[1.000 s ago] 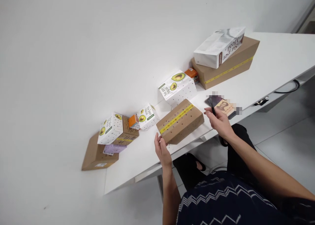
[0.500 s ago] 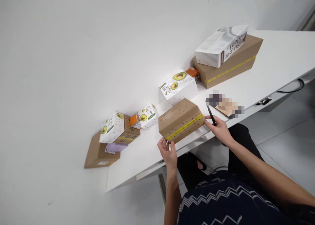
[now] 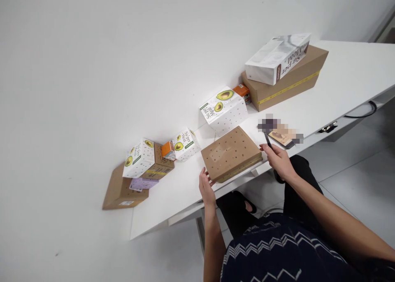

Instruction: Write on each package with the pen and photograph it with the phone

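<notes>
Left hand (image 3: 206, 186), open, is steadying the perforated brown box (image 3: 231, 153) flat on the surface (image 3: 339, 80); right hand (image 3: 279, 160) is gripping a black pen (image 3: 267, 138) beside it.

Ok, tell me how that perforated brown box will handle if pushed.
The brown box is flat-sided cardboard lying on its broad face, so it should slide, not roll or tip. It looks stiff. The left hand steadies one corner, so it may pivot there.
</notes>
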Motion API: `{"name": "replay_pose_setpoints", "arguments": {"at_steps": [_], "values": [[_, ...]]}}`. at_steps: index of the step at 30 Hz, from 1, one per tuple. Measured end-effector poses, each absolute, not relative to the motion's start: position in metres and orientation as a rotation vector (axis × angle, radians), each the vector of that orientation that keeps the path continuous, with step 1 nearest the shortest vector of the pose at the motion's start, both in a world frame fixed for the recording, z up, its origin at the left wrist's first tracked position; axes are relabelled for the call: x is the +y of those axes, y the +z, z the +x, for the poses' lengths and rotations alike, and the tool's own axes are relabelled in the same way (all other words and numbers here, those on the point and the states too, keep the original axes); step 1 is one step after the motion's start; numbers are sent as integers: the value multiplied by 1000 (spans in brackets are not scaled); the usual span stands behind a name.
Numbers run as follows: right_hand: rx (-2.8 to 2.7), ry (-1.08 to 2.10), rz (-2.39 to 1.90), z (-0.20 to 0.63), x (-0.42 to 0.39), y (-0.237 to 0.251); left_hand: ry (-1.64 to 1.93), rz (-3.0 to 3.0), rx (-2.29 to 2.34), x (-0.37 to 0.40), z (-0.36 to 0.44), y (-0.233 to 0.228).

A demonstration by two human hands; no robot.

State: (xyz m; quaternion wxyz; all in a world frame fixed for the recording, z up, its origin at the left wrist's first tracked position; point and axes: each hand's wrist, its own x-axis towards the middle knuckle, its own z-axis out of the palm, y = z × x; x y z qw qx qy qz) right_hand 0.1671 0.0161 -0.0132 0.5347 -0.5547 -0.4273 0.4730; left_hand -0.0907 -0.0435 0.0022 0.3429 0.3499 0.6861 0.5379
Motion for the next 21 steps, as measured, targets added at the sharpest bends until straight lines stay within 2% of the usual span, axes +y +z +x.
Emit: {"name": "replay_pose_setpoints", "arguments": {"at_steps": [3, 7, 15, 21], "values": [[-1060, 1125, -1344, 167, 19, 4, 1339, 1001, 1714, -35, -94, 7], [-1098, 1231, -1298, 168, 20, 10, 1453, 1059, 1615, -35, -97, 2], [-888, 1378, -1286, 164, 21, -29, 1521, 1092, 1642, -47, -78, -27], [-736, 1364, -1267, 169, 21, -37, 1580, 1085, 1715, -50, -87, -19]]}}
